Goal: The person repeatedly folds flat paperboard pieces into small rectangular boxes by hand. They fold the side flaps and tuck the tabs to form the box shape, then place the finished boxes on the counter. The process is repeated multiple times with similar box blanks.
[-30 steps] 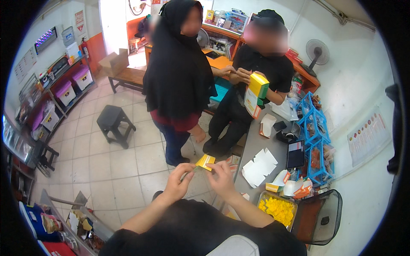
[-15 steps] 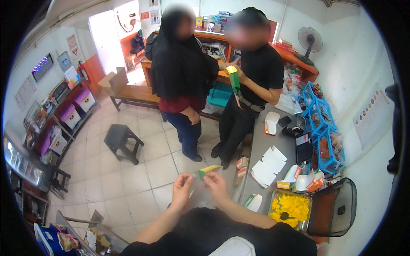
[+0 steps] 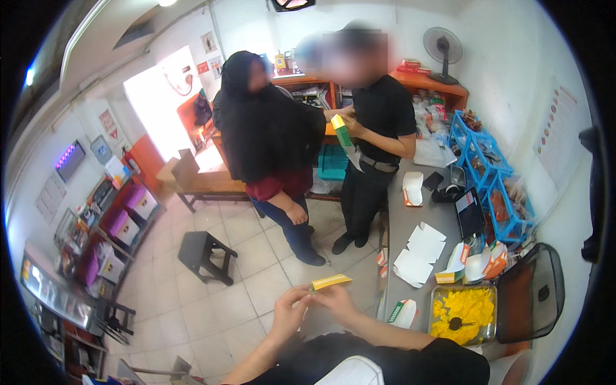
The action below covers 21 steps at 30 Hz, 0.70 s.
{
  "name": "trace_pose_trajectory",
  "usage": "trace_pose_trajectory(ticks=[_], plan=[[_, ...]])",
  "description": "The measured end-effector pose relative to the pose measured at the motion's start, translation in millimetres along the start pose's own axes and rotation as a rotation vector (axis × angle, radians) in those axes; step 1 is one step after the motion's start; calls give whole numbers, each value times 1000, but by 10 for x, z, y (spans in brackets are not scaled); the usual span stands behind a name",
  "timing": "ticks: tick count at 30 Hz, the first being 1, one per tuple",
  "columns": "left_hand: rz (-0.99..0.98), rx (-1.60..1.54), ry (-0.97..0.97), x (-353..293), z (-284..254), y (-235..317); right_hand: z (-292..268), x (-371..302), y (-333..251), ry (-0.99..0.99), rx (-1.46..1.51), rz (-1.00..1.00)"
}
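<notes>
My right hand [image 3: 336, 301] grips a small folded yellow-and-green carton [image 3: 332, 281], held out in front of my body above the floor. Close against it, my left hand [image 3: 292, 314] has its fingers pinched at the carton's left end; whether they grip the carton or something small is hidden. To the right, a flat white carton blank [image 3: 419, 254] lies on the grey counter [image 3: 410, 189]. Nearer me on that counter are a green-and-white carton [image 3: 403, 314] and a metal tray [image 3: 436, 294] of yellow food with a dark round-headed utensil [image 3: 455, 323].
Two people stand ahead; one holds a green-and-yellow carton [image 3: 341, 131]. A black stool [image 3: 206, 256] stands on the tiles. Along the wall are a tablet [image 3: 470, 213], blue baskets [image 3: 507, 208] and a black mesh cover [image 3: 534, 295]. Opened cartons [image 3: 484, 263] sit behind the tray.
My hands have come together, the left fingers now meeting the carton's end. The carton has turned, showing more of its yellow side. The whole view has shifted with my head.
</notes>
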State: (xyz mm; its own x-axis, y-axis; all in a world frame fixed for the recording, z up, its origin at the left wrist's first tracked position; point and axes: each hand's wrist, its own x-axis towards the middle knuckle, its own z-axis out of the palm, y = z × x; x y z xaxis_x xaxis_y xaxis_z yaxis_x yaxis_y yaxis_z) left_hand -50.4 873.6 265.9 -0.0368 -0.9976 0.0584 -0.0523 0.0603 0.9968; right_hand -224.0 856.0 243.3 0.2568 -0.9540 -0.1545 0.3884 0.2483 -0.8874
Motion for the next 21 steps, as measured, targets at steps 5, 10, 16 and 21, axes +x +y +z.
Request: trace_pose_trajectory(ticks=[5,10,16,21], plan=[[64,77,52,-79,145,-68,-59,79,58,-141,1,10],[60,-204,499,95,-89,-293,9,-102,111,-483,139,-27],[250,-134,407,131,-348,-378,-203,-137,-64,-303,726,288],[324,754,103,-81,-87,-171,-317,2,152,-36,341,186]])
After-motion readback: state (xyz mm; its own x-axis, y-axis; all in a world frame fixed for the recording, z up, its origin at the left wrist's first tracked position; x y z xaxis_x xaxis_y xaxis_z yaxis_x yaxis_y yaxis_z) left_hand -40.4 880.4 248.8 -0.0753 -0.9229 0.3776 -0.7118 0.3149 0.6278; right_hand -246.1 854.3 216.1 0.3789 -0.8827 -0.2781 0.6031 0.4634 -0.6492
